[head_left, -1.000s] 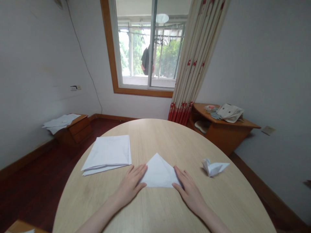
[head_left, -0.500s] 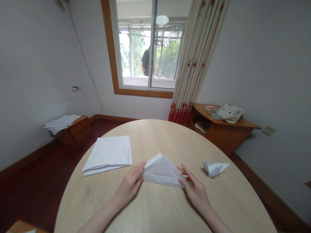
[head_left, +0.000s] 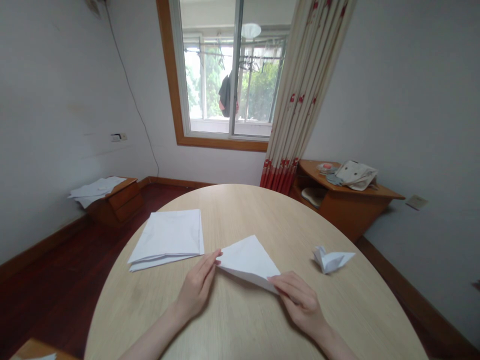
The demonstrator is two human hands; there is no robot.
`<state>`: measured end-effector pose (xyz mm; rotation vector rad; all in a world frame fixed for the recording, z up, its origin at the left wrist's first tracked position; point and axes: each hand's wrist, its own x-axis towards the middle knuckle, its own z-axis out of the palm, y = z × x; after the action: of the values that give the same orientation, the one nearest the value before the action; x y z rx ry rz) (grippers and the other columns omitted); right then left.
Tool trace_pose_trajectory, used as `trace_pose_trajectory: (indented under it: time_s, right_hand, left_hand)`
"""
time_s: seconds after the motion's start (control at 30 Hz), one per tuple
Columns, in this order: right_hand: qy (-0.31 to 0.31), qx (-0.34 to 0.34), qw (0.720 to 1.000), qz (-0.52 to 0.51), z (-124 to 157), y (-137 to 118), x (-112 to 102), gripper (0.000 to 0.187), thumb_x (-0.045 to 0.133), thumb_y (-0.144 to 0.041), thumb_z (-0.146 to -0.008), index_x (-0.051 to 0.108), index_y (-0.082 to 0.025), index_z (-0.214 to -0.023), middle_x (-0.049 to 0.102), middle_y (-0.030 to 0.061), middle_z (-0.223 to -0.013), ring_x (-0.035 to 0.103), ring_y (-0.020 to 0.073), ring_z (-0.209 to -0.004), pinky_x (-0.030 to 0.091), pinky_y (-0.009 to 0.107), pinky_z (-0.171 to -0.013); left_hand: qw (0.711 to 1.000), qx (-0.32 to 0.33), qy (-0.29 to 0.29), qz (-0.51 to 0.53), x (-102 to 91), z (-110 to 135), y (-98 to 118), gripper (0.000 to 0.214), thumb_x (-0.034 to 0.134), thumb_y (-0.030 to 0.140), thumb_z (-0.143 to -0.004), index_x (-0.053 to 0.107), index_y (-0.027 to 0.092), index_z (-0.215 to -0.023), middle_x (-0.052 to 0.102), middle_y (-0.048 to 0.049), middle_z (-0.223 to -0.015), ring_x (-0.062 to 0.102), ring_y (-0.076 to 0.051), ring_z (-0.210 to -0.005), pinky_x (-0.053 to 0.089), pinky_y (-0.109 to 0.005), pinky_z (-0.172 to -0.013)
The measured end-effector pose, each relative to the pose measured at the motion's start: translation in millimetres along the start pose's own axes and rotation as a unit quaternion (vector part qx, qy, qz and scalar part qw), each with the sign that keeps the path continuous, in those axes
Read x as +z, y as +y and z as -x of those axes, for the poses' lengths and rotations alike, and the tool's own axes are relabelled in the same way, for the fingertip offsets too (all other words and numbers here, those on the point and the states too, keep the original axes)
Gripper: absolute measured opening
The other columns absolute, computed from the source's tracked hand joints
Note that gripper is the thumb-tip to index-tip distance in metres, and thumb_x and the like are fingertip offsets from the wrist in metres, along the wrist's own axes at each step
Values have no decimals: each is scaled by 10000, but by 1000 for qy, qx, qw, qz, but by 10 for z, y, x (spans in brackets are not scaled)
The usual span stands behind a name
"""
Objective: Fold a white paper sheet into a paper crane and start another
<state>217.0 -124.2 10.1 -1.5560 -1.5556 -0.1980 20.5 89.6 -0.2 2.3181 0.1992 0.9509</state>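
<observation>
A sheet of white paper (head_left: 249, 257), folded into a triangle, is between my two hands above the near middle of the round table (head_left: 240, 205). Its peak points away from me and its long lower edge runs between my hands. My left hand (head_left: 198, 282) pinches the left corner between thumb and fingers. At the right corner, my right hand (head_left: 300, 297) is closed on the paper, with its fingertips on top. Right of that hand lies a folded paper bird (head_left: 330, 260). To the left is a stack of white paper sheets (head_left: 170, 235).
Beyond the table, a wooden corner desk (head_left: 348, 200) on the right carries a pale bag (head_left: 356, 175). A low wooden cabinet (head_left: 125, 200) with papers on top stands at the left wall. A curtain (head_left: 300, 100) hangs beside the window (head_left: 225, 75).
The folded paper has turned a little, its right corner now nearer me. My right fingers have closed over that corner, and my left hand has shifted slightly left. The stack and bird have stayed put.
</observation>
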Motion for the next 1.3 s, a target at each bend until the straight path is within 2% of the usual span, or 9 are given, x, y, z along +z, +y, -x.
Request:
trace_pose_trajectory:
  time_s: [0.17, 0.4, 0.53, 0.63, 0.73, 0.93, 1.07, 1.17, 1.3]
  right_hand:
    - [-96, 10, 995, -29, -13, -76, 0, 285, 471, -221, -902, 701, -249, -1068, 739, 72, -905, 662, 221, -793, 542, 375, -698]
    - [-245, 41, 968, -40, -60, -153, 7, 420, 560, -389, -886, 556, -261, -1287, 676, 72, -1147, 601, 237, -1013, 488, 388, -881]
    - [-297, 49, 954, -6, -49, -120, 26, 495, 607, -480, -839, 529, -326, -1303, 623, 54, -1253, 469, 285, -1235, 244, 541, -1090]
    - [-319, 62, 946, 0, -36, -86, 39, 520, 629, -513, -813, 507, -386, -1303, 565, 40, -1329, 327, 319, -1345, 15, 645, -1088]
    - [-341, 91, 936, -5, -39, -81, 47, 560, 632, -522, -807, 456, -418, -1328, 451, 36, -1427, 203, 338, -1393, -47, 689, -1048]
    - [-366, 145, 919, -28, -72, -119, 42, 591, 633, -442, -831, 378, -435, -1365, 321, 23, -1493, 149, 324, -1405, -72, 685, -1049]
    - [-365, 151, 918, -21, -56, -122, 43, 586, 613, -437, -849, 348, -449, -1372, 283, 3, -1507, 137, 311, -1408, -65, 678, -1056]
    - [-369, 148, 917, -4, -35, -118, 45, 598, 593, -447, -861, 305, -459, -1386, 253, -10, -1517, 119, 304, -1411, -47, 671, -1066]
    - [-364, 141, 920, 3, -30, -121, 43, 616, 606, -450, -852, 298, -466, -1386, 262, -16, -1513, 140, 303, -1407, -18, 665, -1076]
  left_hand:
    - [1000, -4, -21, 8, -22, -17, 47, 377, 291, 303, -1003, 508, 195, -1292, 663, -85, -1091, 643, -190, -951, 506, -311, -861]
    - [994, -44, -84, -55, 2, -37, 49, 372, 349, 333, -980, 484, 229, -1311, 682, -39, -1072, 653, -176, -945, 513, -283, -821]
    - [988, -31, -125, -90, 33, -36, 51, 388, 448, 342, -949, 473, 221, -1316, 642, -64, -1184, 600, -209, -1069, 452, -368, -962]
    - [979, -12, -169, -115, 56, -31, 41, 420, 515, 349, -918, 476, 221, -1316, 588, -81, -1272, 543, -233, -1161, 360, -443, -1054]
    - [968, 0, -217, -125, 71, -22, 17, 503, 556, 374, -896, 437, 211, -1357, 529, -98, -1343, 477, -255, -1243, 271, -507, -1098]
    - [962, 32, -251, -104, 84, 4, 97, 557, 551, 473, -896, 426, 218, -1376, 466, -125, -1397, 415, -276, -1294, 249, -531, -1099]
    - [964, 47, -250, -72, 128, 16, 263, 500, 621, 508, -839, 565, 203, -1231, 588, -126, -1235, 549, -272, -1106, 428, -440, -962]
    - [962, 66, -253, -78, 174, 27, 327, 463, 676, 465, -808, 582, 190, -1168, 621, -106, -1145, 579, -256, -993, 465, -396, -881]
    - [954, 130, -238, -126, 218, 35, 316, 263, 547, 395, -912, 596, 170, -1038, 649, -87, -1025, 595, -224, -872, 478, -343, -766]
